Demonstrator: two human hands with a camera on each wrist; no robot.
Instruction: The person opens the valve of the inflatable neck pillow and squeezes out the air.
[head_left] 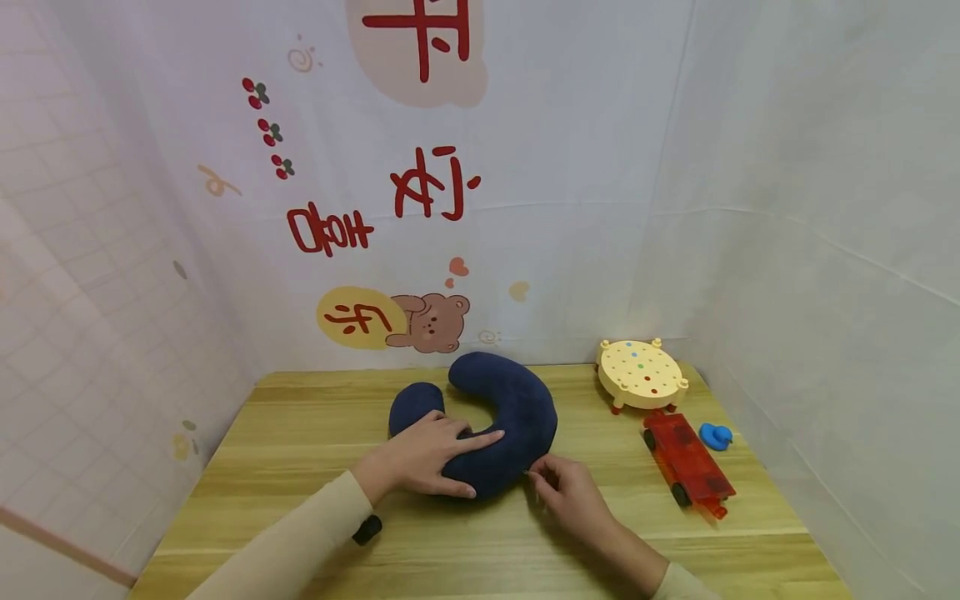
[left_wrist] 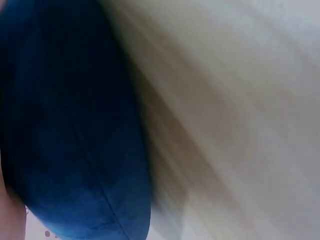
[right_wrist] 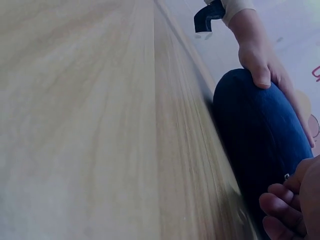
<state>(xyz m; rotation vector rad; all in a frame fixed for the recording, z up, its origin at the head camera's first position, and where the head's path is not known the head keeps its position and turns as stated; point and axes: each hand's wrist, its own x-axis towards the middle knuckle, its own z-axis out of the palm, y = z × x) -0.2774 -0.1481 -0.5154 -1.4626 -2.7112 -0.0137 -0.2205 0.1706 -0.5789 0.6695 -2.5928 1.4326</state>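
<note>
left hand (head_left: 423, 457) lies flat on the navy neck pillow (head_left: 495, 425), fingers out straight and spread over its near curve, thumb tucked against the near edge, pressing it down rather than gripping it. right hand (head_left: 570, 492) sits just beside the pillow's right end, fingertips pinched on something small at the seam; from my right wrist view i make out a tiny silvery bit (right_wrist: 287, 176) there, likely a zipper pull, though i can't be sure.

the pillow rests on the wooden desk (head_left: 300, 450) near the middle, its open side facing left and away from me.

what worries me from this seat: the plush cover is soft and slippery over a springy filling, so if the pinch tugs sideways while the flat hand only presses, the whole horseshoe could skid or roll on the smooth lacquered wood. the pull is tiny, so the fingertips could easily slip off it. a hard tug could also bunch fabric at the seam.

further right stand a round cream peg board (head_left: 642, 375) on little feet, with coloured dots, a translucent red toy car (head_left: 687, 467), hard and boxy, and a small blue duck-like toy (head_left: 716, 436). printed cloth backdrop (head_left: 420, 208) hangs behind, with a cartoon bear.
</note>
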